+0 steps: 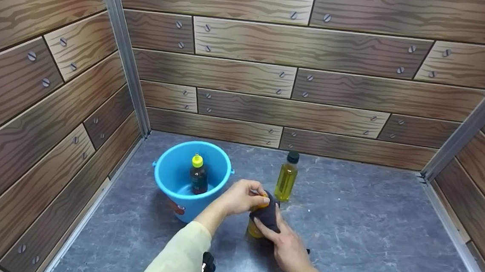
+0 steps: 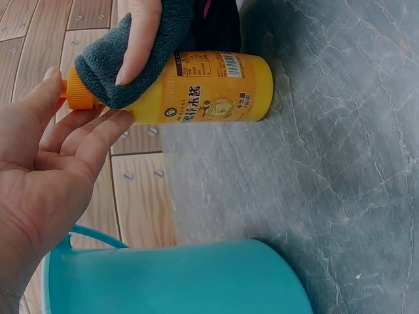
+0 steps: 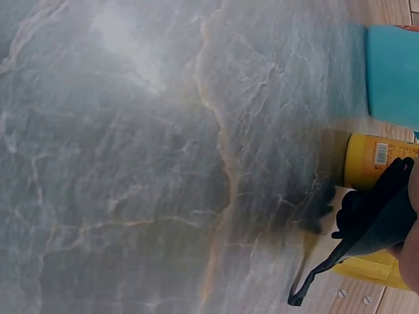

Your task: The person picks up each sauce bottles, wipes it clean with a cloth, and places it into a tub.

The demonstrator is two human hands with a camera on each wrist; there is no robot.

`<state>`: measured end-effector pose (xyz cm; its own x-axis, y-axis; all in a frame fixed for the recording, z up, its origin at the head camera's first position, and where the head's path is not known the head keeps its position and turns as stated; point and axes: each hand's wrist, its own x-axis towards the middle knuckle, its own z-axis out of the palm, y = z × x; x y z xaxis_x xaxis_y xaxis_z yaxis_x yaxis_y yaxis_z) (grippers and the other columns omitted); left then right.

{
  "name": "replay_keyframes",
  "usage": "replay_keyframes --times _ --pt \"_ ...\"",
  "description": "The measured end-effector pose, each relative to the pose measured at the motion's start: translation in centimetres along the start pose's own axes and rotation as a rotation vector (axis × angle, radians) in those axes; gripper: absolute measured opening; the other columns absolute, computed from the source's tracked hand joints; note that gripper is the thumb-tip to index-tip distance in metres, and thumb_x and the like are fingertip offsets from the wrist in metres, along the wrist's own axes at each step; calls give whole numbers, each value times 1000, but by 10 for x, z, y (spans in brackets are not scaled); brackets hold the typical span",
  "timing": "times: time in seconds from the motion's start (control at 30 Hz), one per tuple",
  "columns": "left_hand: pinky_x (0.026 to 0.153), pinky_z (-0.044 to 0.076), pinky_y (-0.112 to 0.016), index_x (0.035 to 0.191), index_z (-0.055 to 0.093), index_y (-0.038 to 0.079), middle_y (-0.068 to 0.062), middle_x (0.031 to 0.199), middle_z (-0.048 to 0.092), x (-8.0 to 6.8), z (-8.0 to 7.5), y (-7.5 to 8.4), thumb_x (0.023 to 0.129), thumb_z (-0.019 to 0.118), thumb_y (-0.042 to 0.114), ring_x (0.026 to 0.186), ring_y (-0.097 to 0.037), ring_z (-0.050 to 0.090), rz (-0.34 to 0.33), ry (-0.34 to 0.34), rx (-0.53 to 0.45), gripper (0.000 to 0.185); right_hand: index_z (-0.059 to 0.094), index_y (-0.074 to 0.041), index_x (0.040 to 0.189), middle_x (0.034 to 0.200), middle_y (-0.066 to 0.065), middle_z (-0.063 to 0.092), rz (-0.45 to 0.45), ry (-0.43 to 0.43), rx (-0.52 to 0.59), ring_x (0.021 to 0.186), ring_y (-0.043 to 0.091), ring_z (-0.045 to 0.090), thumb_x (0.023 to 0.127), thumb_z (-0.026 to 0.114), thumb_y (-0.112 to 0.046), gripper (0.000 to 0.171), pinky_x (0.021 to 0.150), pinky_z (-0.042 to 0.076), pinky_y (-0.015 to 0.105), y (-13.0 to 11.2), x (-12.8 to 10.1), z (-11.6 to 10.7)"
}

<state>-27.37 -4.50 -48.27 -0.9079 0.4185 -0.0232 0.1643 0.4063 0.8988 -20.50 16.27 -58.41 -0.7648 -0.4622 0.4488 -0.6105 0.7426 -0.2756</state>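
Note:
A yellow squeeze bottle [image 2: 216,85] with a printed label stands on the grey surface between my hands. My left hand [image 1: 242,195] pinches its orange cap [image 2: 80,91] at the top, thumb on one side and fingers on the other. From the right, my right hand [image 1: 290,247] holds a dark cloth [image 1: 266,216] wrapped against the upper part of the bottle. One right finger presses the cloth close below the cap in the left wrist view. A loose end of the cloth [image 3: 376,229] hangs down in the right wrist view. The cloth hides much of the bottle's upper body.
A blue bucket [image 1: 166,184] stands left of the hands, holding a dark bottle [image 1: 199,180] with a yellow nozzle cap. Behind the hands is a clear oil bottle [image 1: 286,179] with a dark cap. Wood-patterned walls [image 1: 246,76] enclose the grey surface [image 1: 372,230] on three sides.

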Motion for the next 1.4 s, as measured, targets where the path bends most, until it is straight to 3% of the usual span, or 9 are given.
replay_keyframes --times 0.17,0.43,0.73,0.97,1.23,1.4 --pt "76 57 -35 95 76 18 2 105 72 0 0 -1 103 74 24 84 -17 64 -12 3 3 10 62 -39 149 161 38 33 17 -39 22 111 51 65 85 71 18 86 74 59 54 2 -4 3" --pt "80 60 -36 95 76 18 2 109 72 0 -2 0 103 74 24 87 -17 65 -20 -1 -4 11 62 -38 149 161 37 34 3 1 36 118 52 62 84 73 18 87 76 60 54 3 -7 9" --pt "86 61 -39 95 76 18 3 109 72 0 -1 0 103 73 25 91 -16 66 -9 2 9 11 60 -39 151 162 37 32 46 -23 56 119 54 62 87 71 17 86 76 60 54 2 -8 10" --pt "80 59 -35 95 76 17 2 105 72 0 0 0 103 74 23 86 -19 65 -21 -3 -18 10 62 -38 149 157 39 39 36 -3 18 122 54 61 85 71 18 87 79 60 56 2 -12 13" --pt "82 60 -36 95 77 17 2 107 72 2 0 0 102 75 23 89 -18 65 -30 9 -14 9 65 -37 147 157 37 41 11 3 23 130 52 56 89 71 13 77 89 58 59 2 -14 12" --pt "85 60 -37 96 77 17 1 106 73 1 0 -1 102 75 23 91 -19 66 -41 4 -22 9 65 -37 147 157 37 41 -10 -33 3 123 49 61 89 70 13 77 89 58 58 7 -17 13"
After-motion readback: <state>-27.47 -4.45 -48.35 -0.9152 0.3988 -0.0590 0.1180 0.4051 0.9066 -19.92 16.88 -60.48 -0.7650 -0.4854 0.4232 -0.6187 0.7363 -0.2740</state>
